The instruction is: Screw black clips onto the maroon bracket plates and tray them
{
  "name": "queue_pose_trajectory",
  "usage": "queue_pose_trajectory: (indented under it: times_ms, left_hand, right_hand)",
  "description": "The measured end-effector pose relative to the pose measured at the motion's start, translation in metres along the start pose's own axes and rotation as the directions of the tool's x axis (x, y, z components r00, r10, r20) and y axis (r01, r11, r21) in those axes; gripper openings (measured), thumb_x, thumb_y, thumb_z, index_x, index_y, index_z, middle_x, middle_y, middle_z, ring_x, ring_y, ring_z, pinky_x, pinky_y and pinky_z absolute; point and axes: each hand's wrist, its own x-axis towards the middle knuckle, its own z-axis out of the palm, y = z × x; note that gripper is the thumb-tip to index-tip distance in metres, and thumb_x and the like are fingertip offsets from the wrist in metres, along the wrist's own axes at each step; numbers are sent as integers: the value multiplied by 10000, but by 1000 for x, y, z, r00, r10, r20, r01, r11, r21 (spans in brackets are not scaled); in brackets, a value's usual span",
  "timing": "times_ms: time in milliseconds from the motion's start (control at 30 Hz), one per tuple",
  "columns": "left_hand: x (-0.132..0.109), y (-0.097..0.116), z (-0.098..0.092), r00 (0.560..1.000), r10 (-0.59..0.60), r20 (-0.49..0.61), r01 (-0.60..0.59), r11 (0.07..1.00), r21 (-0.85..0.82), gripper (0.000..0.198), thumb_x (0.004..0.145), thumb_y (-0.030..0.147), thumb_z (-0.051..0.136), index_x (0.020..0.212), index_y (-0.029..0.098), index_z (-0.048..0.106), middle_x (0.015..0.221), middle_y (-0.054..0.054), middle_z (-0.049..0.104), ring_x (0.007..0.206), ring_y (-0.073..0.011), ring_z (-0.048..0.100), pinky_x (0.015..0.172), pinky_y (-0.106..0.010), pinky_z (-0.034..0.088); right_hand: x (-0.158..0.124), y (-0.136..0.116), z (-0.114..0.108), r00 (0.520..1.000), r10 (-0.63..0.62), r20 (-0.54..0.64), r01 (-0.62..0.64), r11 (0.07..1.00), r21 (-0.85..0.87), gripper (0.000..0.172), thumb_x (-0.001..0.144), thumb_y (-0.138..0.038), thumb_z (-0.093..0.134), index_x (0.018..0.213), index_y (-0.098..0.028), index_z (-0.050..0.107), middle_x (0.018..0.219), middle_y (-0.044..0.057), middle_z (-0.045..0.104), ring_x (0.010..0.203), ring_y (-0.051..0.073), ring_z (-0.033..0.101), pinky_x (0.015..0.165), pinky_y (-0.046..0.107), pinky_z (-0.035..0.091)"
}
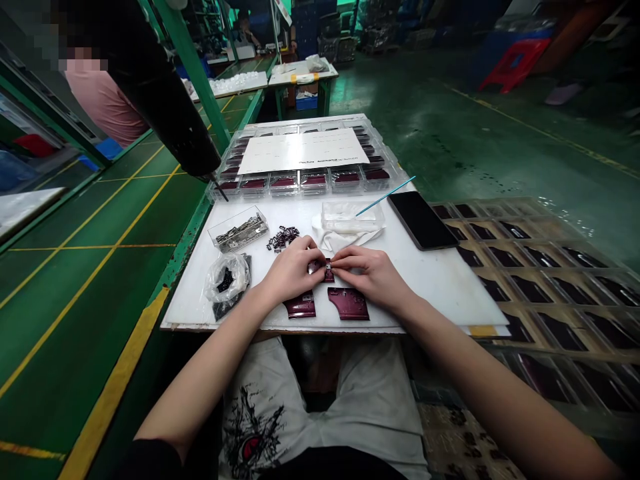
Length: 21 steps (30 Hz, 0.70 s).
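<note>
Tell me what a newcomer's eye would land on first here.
Probably the bare left hand and bare right hand, meeting at a small glossy maroon part over the flat white board, mid-picture. Next, the thick black cylinder with a thin tip, slanting in from the upper left. The bright red stool also stands out, upper right.

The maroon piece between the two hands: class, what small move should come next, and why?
Probably the right hand should gently press at the small pale spot on the maroon piece, while the left hand steadies it. Both hands' fingertips meet there, close above the white board; whether the spot is a separate part is too small to tell.
</note>
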Motion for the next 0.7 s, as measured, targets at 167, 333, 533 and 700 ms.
queue_pose_trajectory:
  times_ms: [167,333,533,700]
  left_hand:
    - [0,2,-3,1000,27,-6,-28,998,-56,167,819,188,629,971,186,698,999,-57,577,963,-194,553,860,-333,470]
    - [-17,12,-25,981,9,-192,-18,999,-43,175,856,131,568,968,182,692,998,-59,598,977,-185,567,859,-323,467]
    - [-77,22,-76,867,-126,-481,187,979,81,160,927,197,543,960,200,699,971,-41,636,891,-151,586,725,-277,457]
    - [-109,0,-100,828,-361,-429,448,886,119,172,918,295,564,939,217,716,933,-9,661,770,-132,590,648,-267,421]
  right_hand:
    - [1,-2,0,1000,0,-4,0,1000,5,143,873,-154,630,896,-187,767,948,45,714,859,161,673,784,297,532]
    - [-2,-5,2,999,-12,-41,10,999,-32,175,853,-116,595,894,-185,750,970,58,694,880,172,662,789,312,534]
    - [15,-18,-7,990,-98,-97,92,994,-65,142,890,-164,594,910,-187,733,988,74,674,878,176,652,747,309,543]
    - [75,-31,11,983,-4,183,53,962,-269,176,847,-101,607,965,-143,731,986,80,681,810,162,634,743,293,513]
